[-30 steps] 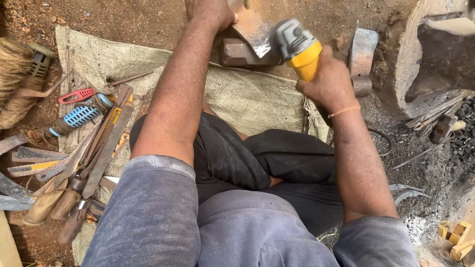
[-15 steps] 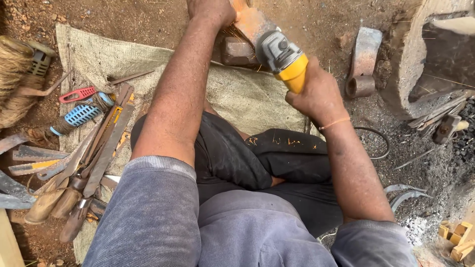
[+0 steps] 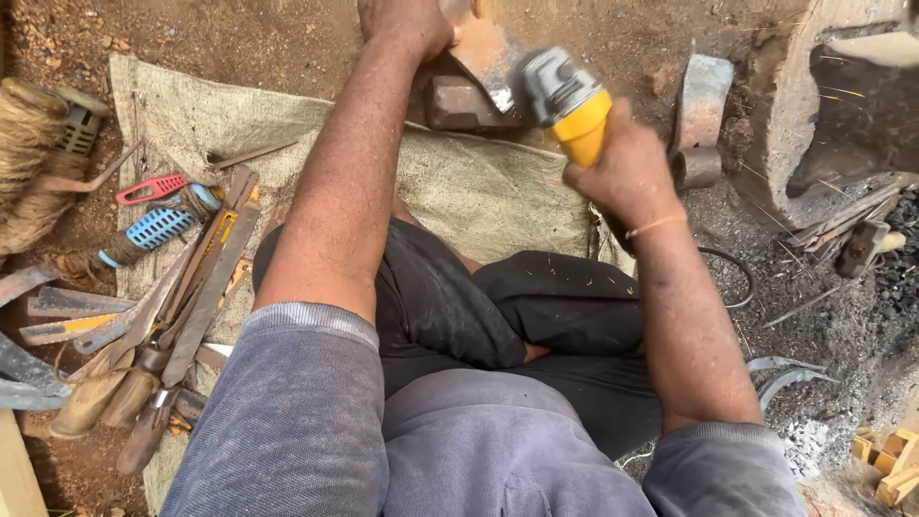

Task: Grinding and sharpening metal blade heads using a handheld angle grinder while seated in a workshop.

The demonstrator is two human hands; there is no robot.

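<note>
1. Right hand (image 3: 622,168) wraps shut around the yellow angle grinder (image 3: 565,101), top centre of frame; its disc end meets a flat metal blade (image 3: 483,53)
2. Left hand (image 3: 402,24) presses the blade down on a steel block (image 3: 459,103); finger position partly cut off
3. Judgement: keep the blade pinned, grinder steady, left fingers clear of the disc
4. Files and rasps (image 3: 191,287) left on burlap sack (image 3: 479,182); iron piece (image 3: 699,115) upper right, close to the grinder's path

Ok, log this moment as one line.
left hand: steadies flat rusty metal blade on iron block | right hand: grips yellow-bodied angle grinder against blade | seated on burlap sack
</note>
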